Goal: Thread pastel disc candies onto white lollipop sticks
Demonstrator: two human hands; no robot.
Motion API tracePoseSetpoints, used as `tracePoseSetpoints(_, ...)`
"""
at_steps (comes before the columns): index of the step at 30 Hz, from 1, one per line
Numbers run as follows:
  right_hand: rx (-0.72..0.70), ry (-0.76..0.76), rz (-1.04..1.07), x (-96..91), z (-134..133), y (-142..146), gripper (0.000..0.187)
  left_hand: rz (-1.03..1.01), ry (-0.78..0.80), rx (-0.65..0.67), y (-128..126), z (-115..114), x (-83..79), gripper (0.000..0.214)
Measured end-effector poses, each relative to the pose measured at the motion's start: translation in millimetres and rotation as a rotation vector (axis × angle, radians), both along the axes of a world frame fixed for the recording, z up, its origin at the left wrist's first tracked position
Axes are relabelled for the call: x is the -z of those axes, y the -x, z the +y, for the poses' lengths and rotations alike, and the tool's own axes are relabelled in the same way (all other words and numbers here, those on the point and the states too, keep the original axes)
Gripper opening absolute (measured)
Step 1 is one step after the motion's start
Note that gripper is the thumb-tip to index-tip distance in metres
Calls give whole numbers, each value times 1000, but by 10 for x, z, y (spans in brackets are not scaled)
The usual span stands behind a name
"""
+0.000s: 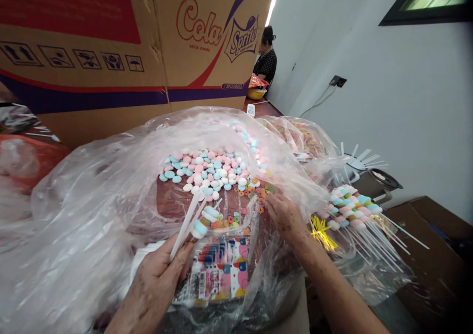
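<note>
My left hand (157, 272) is closed round several white sticks (185, 223) and a marshmallow skewer (200, 228), whose blue and white marshmallows have small coloured candies between them. At the ring candies (254, 191), my right hand (284, 216) has its fingers bent together; what is in them is hidden. Pink, white and blue marshmallows (207, 171) lie heaped on clear plastic sheeting (92, 176) just beyond. Below the skewer lie colourful printed wrappers (225, 270), partly under plastic.
Finished-looking marshmallow skewers (351, 206) are stacked at right beside gold twist ties (323, 233). A large cardboard box (199, 68) stands behind the heap. White sticks poke out of a container (354, 161) near a dark jug (380, 181). Another person (266, 60) sits farther back.
</note>
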State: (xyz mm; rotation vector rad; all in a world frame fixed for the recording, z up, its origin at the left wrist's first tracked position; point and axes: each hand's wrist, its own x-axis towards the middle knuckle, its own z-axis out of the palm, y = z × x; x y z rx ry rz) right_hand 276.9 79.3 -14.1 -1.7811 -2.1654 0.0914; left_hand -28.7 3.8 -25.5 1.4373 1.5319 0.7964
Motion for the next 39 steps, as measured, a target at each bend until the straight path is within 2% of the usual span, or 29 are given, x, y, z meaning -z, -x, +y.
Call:
tracePoseSetpoints(5,-41,55,-105,149,-55,8,20,-17,-1,-8,-52,-10,-27,41)
tracePoseSetpoints(12,-22,80,-89,167,-109,97,13,-50,24,7,-45,-16,-4,47)
tracePoseSetpoints(17,-20,126,150,92,-35,76,7,-79,67,23,-28,-16,37,46)
tracePoseSetpoints(20,-107,87,228,28,101,92,11,-99,60,0,-40,-23,36,46)
tracePoseSetpoints(23,-195,24,121,4,243,147,17,-132,68,-33,-66,-35,23,44)
tracePoseSetpoints(26,-175,20,-96,19,318,211,23,-151,66,-67,-86,-36,-1,37)
tracePoseSetpoints(34,-166,76,-334,-46,242,264,26,-137,70,-5,-42,-12,21,36)
tracePoseSetpoints(39,-136,80,-442,-66,237,328,29,-142,88,12,-72,-10,-47,33)
